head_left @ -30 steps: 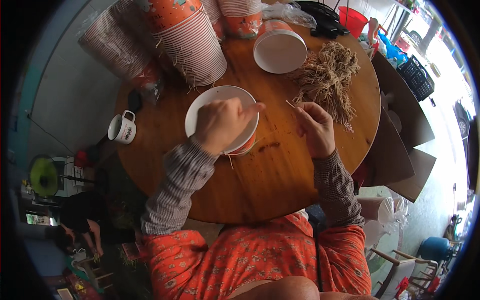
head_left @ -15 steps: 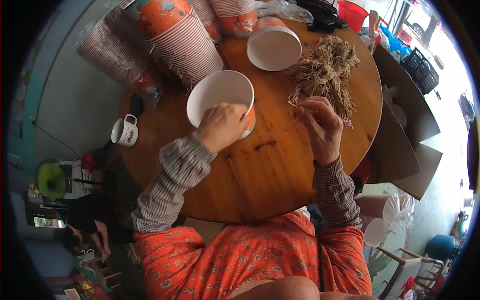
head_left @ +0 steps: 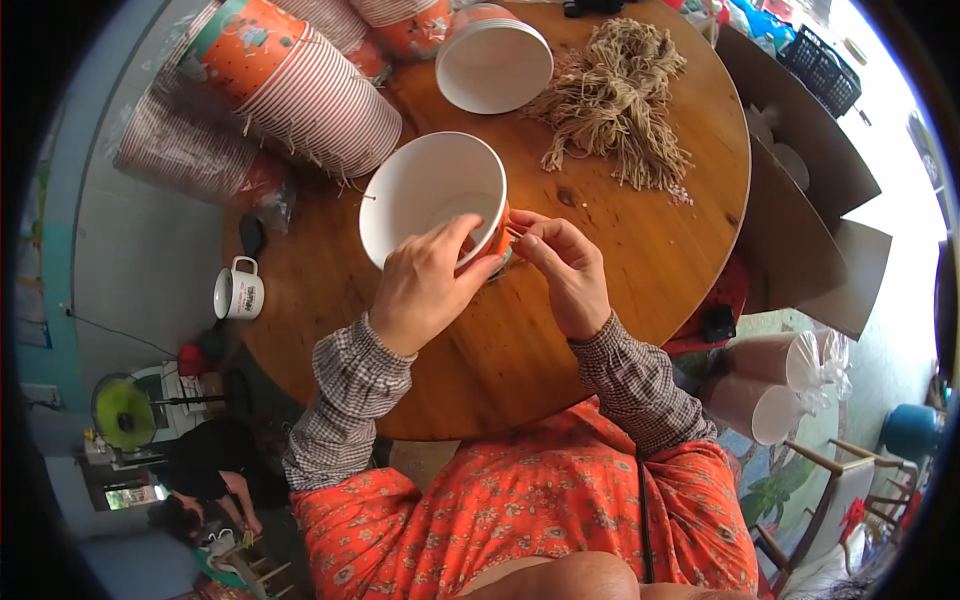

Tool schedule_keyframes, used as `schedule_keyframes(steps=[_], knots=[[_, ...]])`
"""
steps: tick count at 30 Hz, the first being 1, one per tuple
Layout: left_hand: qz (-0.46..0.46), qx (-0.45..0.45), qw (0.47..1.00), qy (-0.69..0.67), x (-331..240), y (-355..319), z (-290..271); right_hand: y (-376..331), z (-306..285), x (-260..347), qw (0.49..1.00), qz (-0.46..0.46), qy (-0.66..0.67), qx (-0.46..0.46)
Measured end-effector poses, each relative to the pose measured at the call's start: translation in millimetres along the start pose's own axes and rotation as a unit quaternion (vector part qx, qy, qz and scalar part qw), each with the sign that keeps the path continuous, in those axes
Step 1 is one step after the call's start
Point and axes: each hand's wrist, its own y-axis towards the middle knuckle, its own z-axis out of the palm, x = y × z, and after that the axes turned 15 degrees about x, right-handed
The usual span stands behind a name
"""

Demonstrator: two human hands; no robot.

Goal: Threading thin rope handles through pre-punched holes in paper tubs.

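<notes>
On the table (head_left: 480,375), the left hand (head_left: 422,287) pinches a white-lined orange tub (head_left: 425,185), the right hand (head_left: 570,268) a strand (head_left: 514,232).

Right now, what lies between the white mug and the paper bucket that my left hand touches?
Straight between the mug and the paper bucket, the head view shows only bare wooden table.

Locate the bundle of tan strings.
In the head view, the bundle of tan strings lies at upper right on the wooden table, just right of the tipped orange-and-white tub.
</notes>
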Motion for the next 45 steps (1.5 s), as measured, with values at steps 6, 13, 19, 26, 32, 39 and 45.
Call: schedule_keyframes(steps=[6, 13, 19, 26, 32, 39, 45], knots=[[0.049, -0.045, 0.998, -0.003, 3.7, 14.9, 12.2, 4.4, -4.5, -2.7, 1.0, 0.004, -0.02, -0.011], [0.038, -0.032, 0.998, -0.043, 0.1, 8.7, 11.9, 4.7, -1.9, -0.5, 0.997, -0.002, -0.079, -0.001], [0.026, -0.022, 0.998, -0.048, -7.4, 9.6, 11.3, 3.6, -2.3, 3.7, 0.997, 0.0, -0.083, 0.002], [0.031, -0.01, 0.997, -0.07, -16.3, 8.8, 9.2, 5.8, -3.1, -4.3, 0.992, -0.008, -0.127, -0.01], [0.055, 0.018, 0.979, -0.198, 0.0, 14.9, 4.3, 4.3, 3.9, 4.9, 0.963, -0.04, -0.265, -0.023], [0.026, 0.053, 0.953, -0.297, 13.8, 20.2, 9.1, -2.1, 5.9, 15.4, 0.977, 0.042, -0.206, 0.026], [0.018, -0.01, 0.969, -0.248, 18.6, 14.6, 5.6, -33.2, 14.1, 41.8, 0.968, 0.194, -0.037, 0.153]])
